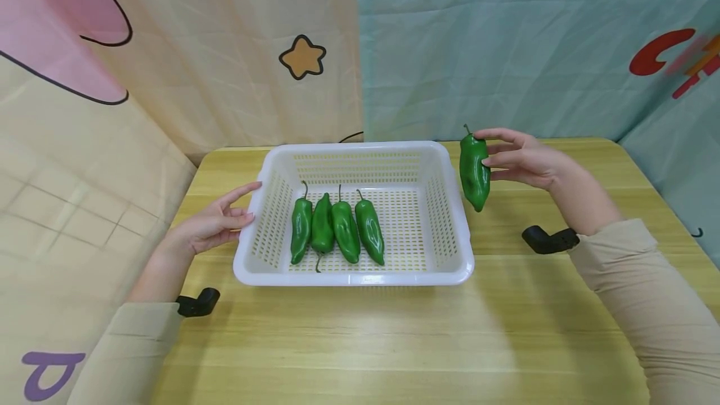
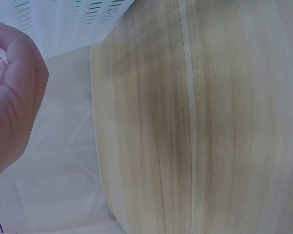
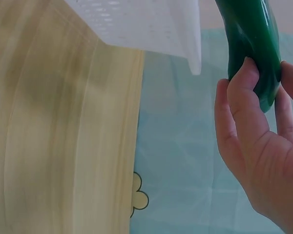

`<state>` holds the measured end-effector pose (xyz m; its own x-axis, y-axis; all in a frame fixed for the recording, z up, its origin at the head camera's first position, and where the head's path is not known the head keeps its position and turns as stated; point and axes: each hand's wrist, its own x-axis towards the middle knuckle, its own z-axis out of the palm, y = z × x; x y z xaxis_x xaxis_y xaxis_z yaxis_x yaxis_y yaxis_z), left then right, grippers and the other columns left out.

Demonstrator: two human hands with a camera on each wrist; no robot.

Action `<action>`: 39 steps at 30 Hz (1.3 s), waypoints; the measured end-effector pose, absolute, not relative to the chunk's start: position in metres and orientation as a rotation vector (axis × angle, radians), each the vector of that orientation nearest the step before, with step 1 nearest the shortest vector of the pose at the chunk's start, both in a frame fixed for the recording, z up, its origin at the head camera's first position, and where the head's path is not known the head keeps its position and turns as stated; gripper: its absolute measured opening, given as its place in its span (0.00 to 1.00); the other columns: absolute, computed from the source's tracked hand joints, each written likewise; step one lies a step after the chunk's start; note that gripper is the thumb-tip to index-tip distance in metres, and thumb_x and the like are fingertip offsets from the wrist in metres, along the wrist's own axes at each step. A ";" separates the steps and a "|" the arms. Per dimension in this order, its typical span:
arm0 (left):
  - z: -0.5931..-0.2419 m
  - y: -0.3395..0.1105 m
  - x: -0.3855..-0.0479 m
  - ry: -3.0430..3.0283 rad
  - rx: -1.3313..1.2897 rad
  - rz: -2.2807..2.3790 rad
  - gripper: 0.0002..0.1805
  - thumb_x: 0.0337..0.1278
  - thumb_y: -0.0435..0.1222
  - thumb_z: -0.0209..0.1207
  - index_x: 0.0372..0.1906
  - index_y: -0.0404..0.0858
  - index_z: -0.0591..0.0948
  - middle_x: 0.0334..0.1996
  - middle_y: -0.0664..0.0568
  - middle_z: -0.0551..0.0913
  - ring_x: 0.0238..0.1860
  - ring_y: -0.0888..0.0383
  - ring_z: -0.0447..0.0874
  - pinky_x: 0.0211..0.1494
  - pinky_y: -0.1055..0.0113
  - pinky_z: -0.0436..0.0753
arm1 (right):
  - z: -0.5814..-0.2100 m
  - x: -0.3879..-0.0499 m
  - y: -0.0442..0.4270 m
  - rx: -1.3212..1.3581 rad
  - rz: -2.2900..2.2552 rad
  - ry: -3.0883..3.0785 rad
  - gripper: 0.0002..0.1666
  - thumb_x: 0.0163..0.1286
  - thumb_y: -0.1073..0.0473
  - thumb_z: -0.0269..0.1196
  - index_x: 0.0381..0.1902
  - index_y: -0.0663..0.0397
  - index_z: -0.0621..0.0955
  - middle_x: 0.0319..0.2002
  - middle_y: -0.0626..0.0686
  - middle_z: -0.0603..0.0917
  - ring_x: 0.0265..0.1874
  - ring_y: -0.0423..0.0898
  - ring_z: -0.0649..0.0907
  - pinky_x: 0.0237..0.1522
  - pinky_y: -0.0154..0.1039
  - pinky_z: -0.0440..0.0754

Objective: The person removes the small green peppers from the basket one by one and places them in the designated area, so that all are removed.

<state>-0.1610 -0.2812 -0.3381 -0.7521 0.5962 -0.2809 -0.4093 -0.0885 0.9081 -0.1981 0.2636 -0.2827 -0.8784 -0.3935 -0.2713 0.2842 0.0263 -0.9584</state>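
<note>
A white plastic basket [image 1: 351, 278] with slotted walls stands in the middle of the head view. Inside, several green peppers [image 1: 345, 230] lie side by side toward its left half. My left hand [image 1: 216, 220] holds the basket's left rim, its fingers bent at the edge; the left wrist view shows that hand [image 2: 14, 83] at the rim, fingertips mostly cut off. Beyond the right rim, my right hand [image 1: 520, 158] grips another green pepper [image 1: 474, 174] in the air, stem up. In the right wrist view, fingers and thumb close round the pepper [image 3: 254, 44].
Underneath is a wooden table [image 1: 360, 342] with light grain. Printed curtains [image 1: 506, 49] hang behind and at both sides, close to the table's back edge. A black wrist mount [image 1: 550, 240] sticks out from the right cuff, another mount [image 1: 198, 302] from the left.
</note>
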 end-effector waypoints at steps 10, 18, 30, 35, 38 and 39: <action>-0.339 -0.281 -0.161 1.473 0.201 1.927 0.35 0.64 0.23 0.49 0.69 0.51 0.52 0.43 0.45 0.81 0.45 0.51 0.82 0.45 0.57 0.82 | -0.295 -0.204 0.279 -0.098 -1.948 1.747 0.26 0.66 0.76 0.52 0.52 0.41 0.75 0.47 0.50 0.78 0.44 0.46 0.81 0.44 0.42 0.82; -0.340 -0.282 -0.161 1.450 0.202 1.939 0.33 0.65 0.23 0.47 0.68 0.52 0.54 0.43 0.45 0.81 0.46 0.51 0.81 0.46 0.57 0.82 | -0.309 -0.210 0.285 -0.089 -2.030 1.598 0.27 0.65 0.78 0.51 0.49 0.42 0.78 0.45 0.51 0.80 0.41 0.47 0.82 0.42 0.43 0.82; -0.339 -0.281 -0.162 1.476 0.215 1.923 0.34 0.64 0.23 0.48 0.69 0.51 0.53 0.44 0.45 0.81 0.46 0.50 0.82 0.45 0.57 0.82 | -0.331 -0.220 0.289 -0.126 -2.072 1.521 0.27 0.64 0.81 0.51 0.48 0.45 0.80 0.43 0.53 0.83 0.39 0.48 0.84 0.39 0.42 0.82; -0.340 -0.281 -0.162 1.490 0.203 1.920 0.35 0.64 0.23 0.49 0.69 0.50 0.52 0.44 0.45 0.81 0.46 0.50 0.82 0.45 0.57 0.82 | -0.340 -0.225 0.289 -0.055 -2.040 1.580 0.27 0.64 0.80 0.51 0.45 0.44 0.81 0.40 0.51 0.84 0.38 0.47 0.84 0.38 0.42 0.82; -0.340 -0.281 -0.162 1.488 0.201 1.920 0.35 0.64 0.23 0.49 0.69 0.50 0.52 0.43 0.45 0.81 0.46 0.50 0.82 0.45 0.57 0.82 | -0.346 -0.228 0.290 -0.023 -2.011 1.621 0.26 0.65 0.79 0.51 0.44 0.43 0.80 0.40 0.50 0.83 0.37 0.46 0.83 0.39 0.41 0.82; -0.340 -0.282 -0.162 1.486 0.199 1.921 0.35 0.64 0.23 0.49 0.69 0.50 0.52 0.43 0.45 0.81 0.46 0.50 0.82 0.45 0.57 0.82 | -0.347 -0.230 0.290 -0.022 -2.001 1.636 0.26 0.65 0.79 0.51 0.44 0.42 0.80 0.40 0.49 0.83 0.37 0.45 0.83 0.39 0.41 0.82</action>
<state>-0.1622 -0.2816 -0.3396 -0.7501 0.5986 -0.2813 -0.4228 -0.1069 0.8999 -0.2295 0.2904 -0.3475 -0.8487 -0.4192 -0.3224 0.3992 -0.1078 -0.9105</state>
